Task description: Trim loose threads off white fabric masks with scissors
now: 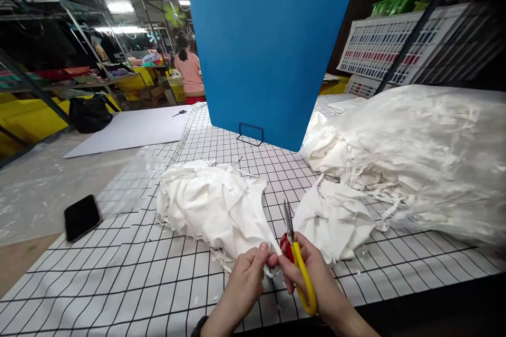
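Observation:
Both of my hands are close together over the near edge of the grid-patterned table. My left hand [248, 274] pinches the edge of a piece of white fabric [213, 200] that belongs to the heap in front of it. In my right hand [312, 274] is a pair of scissors [303, 279] with yellow and red handles, blades pointing up and away. Its thumb and finger also seem to touch the fabric's narrow end. A smaller pile of white fabric pieces [336, 216] lies just beyond my right hand.
A large clear plastic bag [427, 163] full of white pieces fills the right side. A blue board [269, 52] stands upright on a wire stand [250, 134]. At left are a black phone [82, 218], a white board [134, 126] and small scissors [179, 113]. A person [190, 71] stands farther back.

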### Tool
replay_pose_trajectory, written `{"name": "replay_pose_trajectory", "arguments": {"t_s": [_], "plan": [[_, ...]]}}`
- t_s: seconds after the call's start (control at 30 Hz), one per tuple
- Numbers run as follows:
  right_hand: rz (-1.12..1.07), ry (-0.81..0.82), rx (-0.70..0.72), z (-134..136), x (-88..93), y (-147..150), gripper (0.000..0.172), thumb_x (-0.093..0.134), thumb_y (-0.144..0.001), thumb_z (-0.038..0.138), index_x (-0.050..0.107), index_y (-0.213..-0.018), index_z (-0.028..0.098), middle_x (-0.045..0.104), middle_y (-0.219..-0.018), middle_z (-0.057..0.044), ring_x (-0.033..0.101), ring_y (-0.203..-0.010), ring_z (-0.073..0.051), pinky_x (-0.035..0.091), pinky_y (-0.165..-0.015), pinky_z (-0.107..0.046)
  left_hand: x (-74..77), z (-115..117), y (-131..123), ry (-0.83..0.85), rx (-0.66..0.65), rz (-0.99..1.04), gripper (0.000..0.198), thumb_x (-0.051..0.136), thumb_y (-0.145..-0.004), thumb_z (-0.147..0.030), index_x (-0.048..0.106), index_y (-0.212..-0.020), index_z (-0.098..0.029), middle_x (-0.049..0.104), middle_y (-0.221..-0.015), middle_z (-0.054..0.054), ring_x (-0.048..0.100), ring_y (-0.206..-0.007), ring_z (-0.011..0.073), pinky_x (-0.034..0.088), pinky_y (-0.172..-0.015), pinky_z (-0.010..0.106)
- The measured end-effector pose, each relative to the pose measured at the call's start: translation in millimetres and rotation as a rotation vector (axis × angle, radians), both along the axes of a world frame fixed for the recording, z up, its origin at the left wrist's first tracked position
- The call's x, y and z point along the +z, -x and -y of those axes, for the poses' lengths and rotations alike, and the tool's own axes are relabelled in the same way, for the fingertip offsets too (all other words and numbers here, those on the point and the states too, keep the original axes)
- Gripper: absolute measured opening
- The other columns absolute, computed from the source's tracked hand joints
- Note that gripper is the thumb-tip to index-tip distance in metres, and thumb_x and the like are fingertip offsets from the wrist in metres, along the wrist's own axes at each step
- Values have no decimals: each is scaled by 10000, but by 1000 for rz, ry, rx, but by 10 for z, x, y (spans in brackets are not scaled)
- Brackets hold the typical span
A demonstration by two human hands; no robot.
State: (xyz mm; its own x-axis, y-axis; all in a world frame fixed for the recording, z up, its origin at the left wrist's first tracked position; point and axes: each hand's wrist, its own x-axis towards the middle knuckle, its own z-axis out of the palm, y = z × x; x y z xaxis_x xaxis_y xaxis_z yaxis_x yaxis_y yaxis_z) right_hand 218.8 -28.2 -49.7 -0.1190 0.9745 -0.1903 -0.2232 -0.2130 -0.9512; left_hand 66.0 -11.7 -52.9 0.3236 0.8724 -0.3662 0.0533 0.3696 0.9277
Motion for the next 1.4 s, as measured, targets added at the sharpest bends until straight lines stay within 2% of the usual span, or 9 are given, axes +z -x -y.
{"name": "replay_pose_trajectory", "arguments": {"t_s": [0.23, 0.33, 0.5, 0.6, 0.77, 0.97, 1.1, 1.2, 1.4], "plan": [[96, 65, 89, 169, -291, 38, 399, 721, -792, 430, 379, -852, 235, 652, -745, 38, 440, -369, -35, 382, -365, -165, 55, -49, -144, 209, 159, 301, 427, 750, -719, -513, 637, -819, -114, 521, -642, -21, 377, -477, 42, 220, -408, 153], [128, 64, 81, 174, -390, -11, 409, 728, -777, 448, 382, -840, 238, 638, -753, 36, 442, -395, -48, 412, -381, -189, -16, -24, -146, 232, 248, 355, 429, 764, -710, -497, 622, -845, -115, 566, -682, -16, 298, -420, 8, 227, -378, 144], [301, -105, -154, 14, -138, -175, 276, 679, -842, 357, 434, -902, 244, 665, -1030, -47, 559, -643, -104, 485, -587, -232, -19, 28, -65, 155, 324, 348, 467, 770, -701, -504, 598, -903, -120, 642, -708, 9, 171, -364, -25, 100, -345, 143], [340, -267, -44, -185, 29, -127, 227, 691, -826, 249, 478, -904, 246, 650, -1060, -42, 596, -833, -145, 495, -757, -264, 63, 82, -15, 207, 338, 381, 497, 789, -676, -502, 636, -949, -116, 611, -672, -13, 164, -369, -25, 111, -347, 138], [210, -302, 144, -449, 36, 175, 285, 743, -761, 197, 484, -872, 242, 635, -820, 16, 599, -707, -136, 498, -655, -247, 79, 160, 45, 241, 396, 427, 472, 796, -658, -530, 653, -861, -128, 545, -656, -46, 170, -373, -25, 160, -340, 132], [62, -189, 108, -421, -53, 348, 321, 766, -774, 248, 464, -882, 239, 648, -886, 16, 607, -754, -130, 492, -718, -264, 9, 165, 60, -86, 650, 203, 426, 731, -720, -555, 685, -855, -153, 623, -860, 41, 376, -388, 10, 290, -337, 165], [72, -83, 238, -374, -57, 262, 365, 800, -736, 291, 457, -845, 228, 614, -812, 37, 532, -665, -106, 414, -591, -217, 23, 156, 49, -106, 562, 296, 444, 674, -789, -543, 656, -1024, -168, 613, -675, 3, 296, -309, 4, 251, -292, 151], [210, -88, 221, -376, 27, 53, 346, 772, -753, 337, 462, -862, 230, 582, -813, 43, 475, -625, -99, 380, -559, -218, 0, 128, 58, -99, 495, 388, 404, 657, -811, -536, 635, -934, -151, 509, -511, -56, 284, -299, 13, 275, -294, 137], [886, -276, 294, -347, 368, -331, 363, 789, -689, 375, 488, -838, 237, 524, -694, 54, 453, -615, -130, 362, -554, -244, -47, 60, 122, -175, 410, 305, 313, 618, -863, -478, 587, -844, -168, 622, -788, 17, 534, -466, 73, 470, -446, 203]]}}
